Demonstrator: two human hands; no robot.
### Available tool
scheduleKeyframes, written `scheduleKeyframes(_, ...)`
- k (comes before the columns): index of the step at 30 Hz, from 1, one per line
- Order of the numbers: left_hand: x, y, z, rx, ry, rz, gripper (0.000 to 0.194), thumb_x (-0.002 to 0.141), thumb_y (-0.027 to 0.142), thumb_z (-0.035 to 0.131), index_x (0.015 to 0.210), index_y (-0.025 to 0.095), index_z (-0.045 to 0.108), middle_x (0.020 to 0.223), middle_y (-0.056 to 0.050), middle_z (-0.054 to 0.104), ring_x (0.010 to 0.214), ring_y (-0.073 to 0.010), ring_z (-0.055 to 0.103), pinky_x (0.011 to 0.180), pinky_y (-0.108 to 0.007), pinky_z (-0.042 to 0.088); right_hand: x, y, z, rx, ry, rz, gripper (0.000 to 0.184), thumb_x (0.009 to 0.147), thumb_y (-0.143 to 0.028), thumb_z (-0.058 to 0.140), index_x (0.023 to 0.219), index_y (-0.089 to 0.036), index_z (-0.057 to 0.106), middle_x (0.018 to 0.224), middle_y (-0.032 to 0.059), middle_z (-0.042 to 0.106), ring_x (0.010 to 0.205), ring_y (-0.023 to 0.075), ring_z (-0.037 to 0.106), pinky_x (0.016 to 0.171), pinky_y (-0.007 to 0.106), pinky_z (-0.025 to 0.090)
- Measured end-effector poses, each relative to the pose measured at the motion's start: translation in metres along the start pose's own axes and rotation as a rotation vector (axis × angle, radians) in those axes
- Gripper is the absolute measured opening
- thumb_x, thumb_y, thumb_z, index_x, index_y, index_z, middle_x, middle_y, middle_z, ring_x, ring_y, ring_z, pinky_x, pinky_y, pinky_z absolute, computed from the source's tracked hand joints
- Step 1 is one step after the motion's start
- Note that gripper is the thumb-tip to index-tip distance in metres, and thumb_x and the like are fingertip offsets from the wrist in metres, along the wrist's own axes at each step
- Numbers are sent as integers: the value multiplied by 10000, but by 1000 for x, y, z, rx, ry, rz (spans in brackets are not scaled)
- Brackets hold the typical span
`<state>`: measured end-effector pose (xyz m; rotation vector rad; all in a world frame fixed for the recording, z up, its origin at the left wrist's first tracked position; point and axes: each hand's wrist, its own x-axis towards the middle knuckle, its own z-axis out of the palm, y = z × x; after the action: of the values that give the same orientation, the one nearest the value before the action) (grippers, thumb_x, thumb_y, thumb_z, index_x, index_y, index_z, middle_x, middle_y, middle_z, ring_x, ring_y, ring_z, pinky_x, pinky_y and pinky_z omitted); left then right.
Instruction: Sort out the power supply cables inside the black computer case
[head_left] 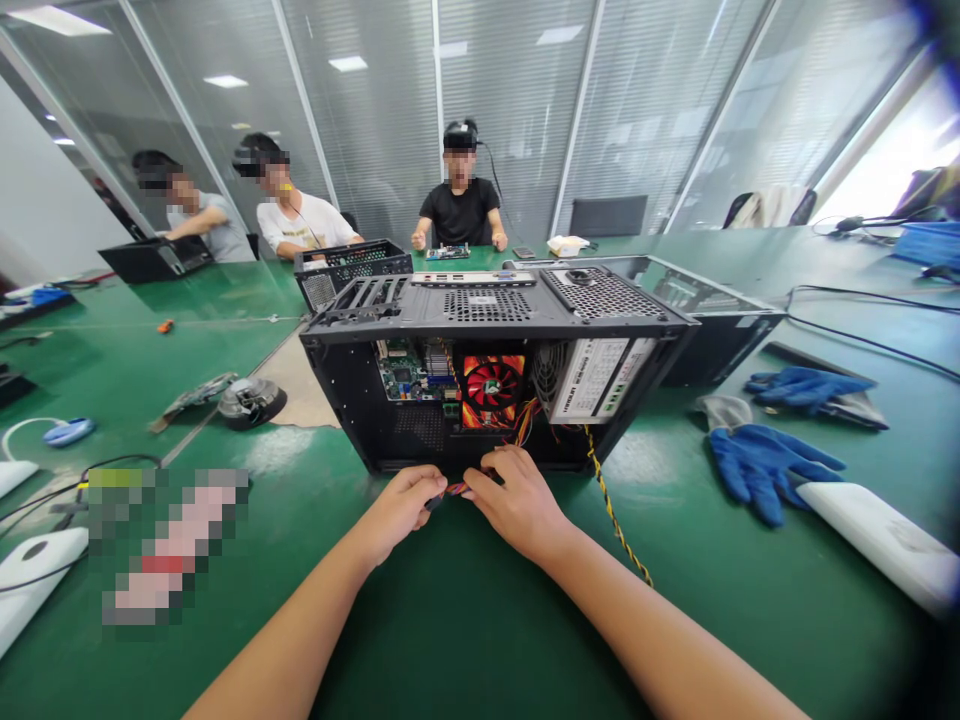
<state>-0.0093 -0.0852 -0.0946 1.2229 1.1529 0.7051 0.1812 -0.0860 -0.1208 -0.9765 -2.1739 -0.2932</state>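
Black metal case (517, 325), one: on the green table (450, 620), directly beyond the hands, vented face uppermost, open side toward the person.

Cable (454, 489), one twisted bundle, red and orange among its colours: stretched between the hands, just outside the case's lower edge. Strand count cannot be told.

Left hand (409, 495), one: thumb and forefinger pinching the cable near a dark plug (433, 503). Right hand (517, 495), one: fingers curled, thumb and forefinger pinching the same cable close by.

Step in hand, as judged: sorting or straightening the cable by its end. The next move seems to call for a light fingertip grip, the plug's face turned into sight, and enough slack to clear the case edge.

Inside the case: red fan (491, 385), one; circuit board (409, 375), one, partly hidden; power supply (596, 385), one, white-labelled.

Yellow-and-black cord (598, 475), one: hanging below the power supply onto the table.

Blue gloves (776, 470), two: right side, near each other.

White blocks (885, 540), three: one at right, two at the left edge.

Round metal part (251, 400), one: left of the case.

Orange piece (165, 327), one, small: farther left.

Co-workers (459, 215), three: beyond the table, each in a dark headset.
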Motion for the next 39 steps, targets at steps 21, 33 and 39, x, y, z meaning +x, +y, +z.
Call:
scheduleKeyframes(21,1,2,5,49,25,23,216,740,380,514,689,177,461,564,86,304,433,-42,253,431,-200,160,-1,6,3,97,-116,-8,224,934,-263,432,830,-173,608,732,53,578,747,201,446,800,380,366)
scheduleKeyframes(33,2,-6,6,-18,138,-72,273,757,428,513,838,168,506,597,73,379,420,-44,289,427,-202,161,1,2,1,136,-89,7,187,928,-195,415,865,-174,590,860,67,606,820,201,490,922,426,363)
scheduleKeyframes(39,-2,-5,8,-120,161,-100,293,752,427,529,885,168,496,592,78,371,397,-32,264,419,-196,127,0,-2,4,113,-44,14,190,920,-181,418,930,-153,606,840,85,601,808,215,482,869,422,395)
